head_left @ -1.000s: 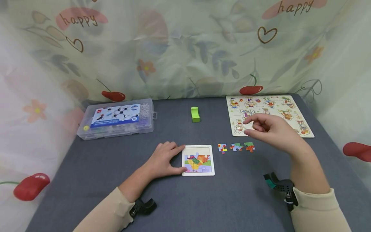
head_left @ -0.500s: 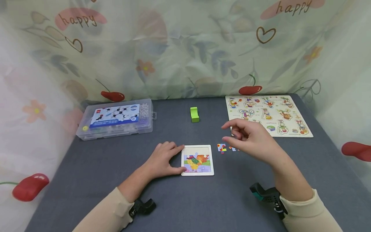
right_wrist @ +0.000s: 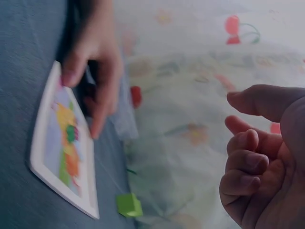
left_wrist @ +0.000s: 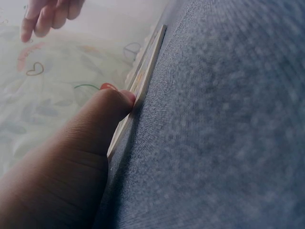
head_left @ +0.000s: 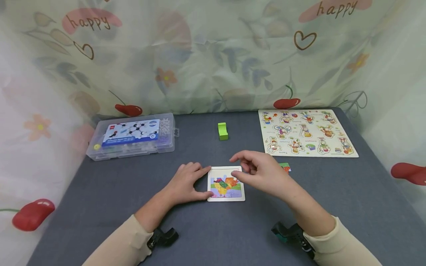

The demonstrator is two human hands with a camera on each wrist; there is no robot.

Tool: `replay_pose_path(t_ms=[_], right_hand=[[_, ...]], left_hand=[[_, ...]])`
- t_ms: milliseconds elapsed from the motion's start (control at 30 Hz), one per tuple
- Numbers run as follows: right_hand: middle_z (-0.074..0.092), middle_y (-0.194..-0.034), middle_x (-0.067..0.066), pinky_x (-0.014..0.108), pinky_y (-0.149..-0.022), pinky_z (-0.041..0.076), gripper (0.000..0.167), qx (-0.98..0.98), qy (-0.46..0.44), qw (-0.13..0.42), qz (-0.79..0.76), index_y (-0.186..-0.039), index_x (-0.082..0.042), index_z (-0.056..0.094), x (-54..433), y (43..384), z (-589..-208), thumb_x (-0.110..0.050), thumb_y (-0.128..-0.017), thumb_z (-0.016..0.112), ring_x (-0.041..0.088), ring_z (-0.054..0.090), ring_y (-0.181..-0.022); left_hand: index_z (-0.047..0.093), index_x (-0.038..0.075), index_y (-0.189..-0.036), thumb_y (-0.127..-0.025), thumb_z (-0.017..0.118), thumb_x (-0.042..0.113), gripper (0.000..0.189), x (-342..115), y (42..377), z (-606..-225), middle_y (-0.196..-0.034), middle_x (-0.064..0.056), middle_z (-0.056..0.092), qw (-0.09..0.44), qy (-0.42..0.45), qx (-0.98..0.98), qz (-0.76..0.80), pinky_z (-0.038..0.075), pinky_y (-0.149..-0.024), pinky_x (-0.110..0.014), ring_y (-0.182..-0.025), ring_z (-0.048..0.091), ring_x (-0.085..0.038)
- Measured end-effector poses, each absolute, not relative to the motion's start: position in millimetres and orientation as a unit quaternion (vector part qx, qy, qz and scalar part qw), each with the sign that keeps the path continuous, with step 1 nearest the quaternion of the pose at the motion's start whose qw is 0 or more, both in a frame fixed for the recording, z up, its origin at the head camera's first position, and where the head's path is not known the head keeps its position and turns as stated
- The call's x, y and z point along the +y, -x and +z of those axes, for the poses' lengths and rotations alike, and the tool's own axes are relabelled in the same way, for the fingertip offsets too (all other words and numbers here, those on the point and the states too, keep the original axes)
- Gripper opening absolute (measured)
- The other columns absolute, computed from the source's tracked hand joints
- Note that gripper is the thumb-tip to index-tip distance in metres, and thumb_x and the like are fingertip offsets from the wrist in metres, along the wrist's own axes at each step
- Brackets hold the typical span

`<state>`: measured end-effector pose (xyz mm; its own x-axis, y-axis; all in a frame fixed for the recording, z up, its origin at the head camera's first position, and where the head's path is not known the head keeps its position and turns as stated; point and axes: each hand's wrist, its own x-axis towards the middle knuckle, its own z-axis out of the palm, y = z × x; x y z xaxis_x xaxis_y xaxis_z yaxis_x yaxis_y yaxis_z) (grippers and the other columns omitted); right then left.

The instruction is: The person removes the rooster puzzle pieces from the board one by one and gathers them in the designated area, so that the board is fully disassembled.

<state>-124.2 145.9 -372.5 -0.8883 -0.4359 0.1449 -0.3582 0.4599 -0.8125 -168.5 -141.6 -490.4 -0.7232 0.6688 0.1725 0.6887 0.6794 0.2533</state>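
Note:
A small jigsaw puzzle in a white frame lies flat on the cloth, its lower part filled with a colourful bird picture and a pale strip bare along the top. My left hand rests at its left side, thumb on the lower corner and forefinger at the upper corner. Over the frame's right edge hovers my right hand, thumb and forefinger apart with nothing between them, the other fingers loosely bent in the right wrist view. One loose puzzle piece, green and red, shows partly past that hand, which covers the spot beside it.
At the back left lies a clear plastic case with a molecule picture on its label. A green block stands at the back middle. A pale board with animal figures lies back right. Patterned curtains surround the table.
My right hand has moved left and slightly down, from over the animal board to the puzzle frame's right edge, now covering loose pieces seen earlier. My left hand has stayed in place.

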Motion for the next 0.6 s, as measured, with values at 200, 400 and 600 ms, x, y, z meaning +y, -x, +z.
replay_pose_path(t_ms=[200, 400, 600], right_hand=[[0.05, -0.076, -0.003, 0.026, -0.056, 0.036, 0.021, 0.853, 0.24, 0.063, -0.459, -0.112, -0.014, 0.071, 126, 127, -396, -0.015, -0.091, 0.078, 0.012, 0.041, -0.058], [0.054, -0.077, -0.006, 0.027, -0.057, 0.041, 0.026, 0.871, 0.246, 0.091, -0.416, -0.118, -0.007, 0.071, 113, 134, -422, -0.013, -0.093, 0.074, 0.009, 0.045, -0.058], [0.049, -0.068, -0.007, 0.027, -0.058, 0.036, 0.039, 0.892, 0.257, 0.11, -0.355, -0.129, -0.002, 0.069, 105, 142, -450, -0.01, -0.09, 0.074, 0.006, 0.041, -0.055]], left_hand=[[0.061, 0.014, -0.145, -0.083, 0.071, 0.068, 0.082, -142, 169, -490, -0.102, 0.003, 0.055, 0.042, 0.376, -0.913, -0.154, 0.032, -0.074, -0.034, -0.085, 0.043, -0.014], [0.061, 0.014, -0.145, -0.083, 0.072, 0.066, 0.082, -142, 169, -490, -0.101, 0.003, 0.054, 0.041, 0.381, -0.91, -0.158, 0.031, -0.073, -0.034, -0.084, 0.043, -0.014], [0.059, 0.014, -0.147, -0.083, 0.072, 0.065, 0.083, -145, 170, -490, -0.103, 0.003, 0.053, 0.036, 0.392, -0.905, -0.161, 0.031, -0.074, -0.034, -0.085, 0.042, -0.014]])
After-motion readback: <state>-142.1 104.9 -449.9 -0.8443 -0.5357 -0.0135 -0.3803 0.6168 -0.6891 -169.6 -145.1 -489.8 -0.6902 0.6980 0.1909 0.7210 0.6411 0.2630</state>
